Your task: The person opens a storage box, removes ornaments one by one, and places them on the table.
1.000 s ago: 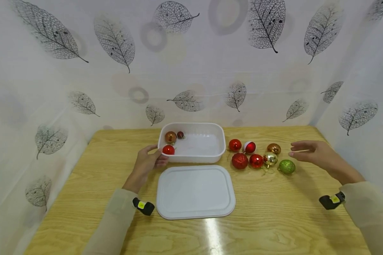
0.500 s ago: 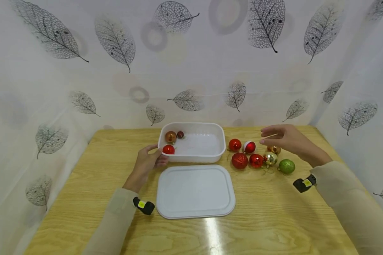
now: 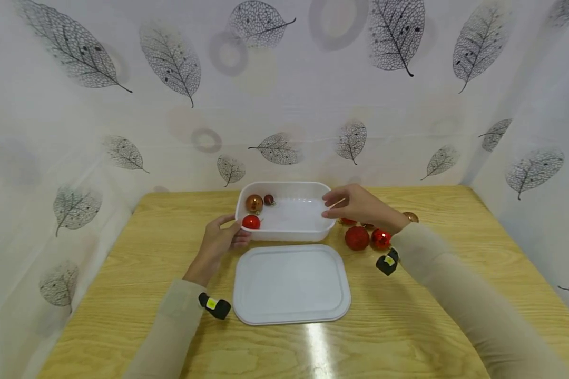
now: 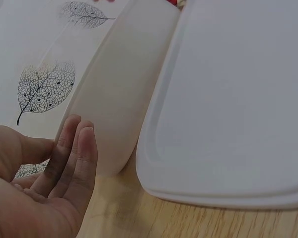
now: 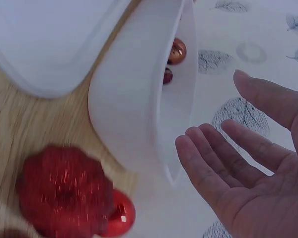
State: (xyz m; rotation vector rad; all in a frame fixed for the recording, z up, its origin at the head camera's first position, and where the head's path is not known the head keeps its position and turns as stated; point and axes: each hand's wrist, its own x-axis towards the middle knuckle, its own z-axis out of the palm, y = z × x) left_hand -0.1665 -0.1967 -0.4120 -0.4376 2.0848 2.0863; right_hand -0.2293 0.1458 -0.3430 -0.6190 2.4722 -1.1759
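At the left front corner of a white plastic box, my left hand grips the rim, thumb up by the edge and fingers along the outer wall. An orange-bronze Christmas ball, a small dark red ball and a shiny red ball lie inside. My right hand hovers at the box's right end with nothing between its spread thumb and fingers. Below its wrist sit a rough red ball and a shiny red ball; other balls are mostly hidden behind the hand and sleeve.
A white lid lies flat on the wooden table, just in front of the box. Part of a gold-brown ball shows behind the right forearm. A leaf-printed curtain closes off the back and sides.
My right hand has swept left from beside the green ball, over the group of balls, to the right end of the box. The left hand and box have stayed put.
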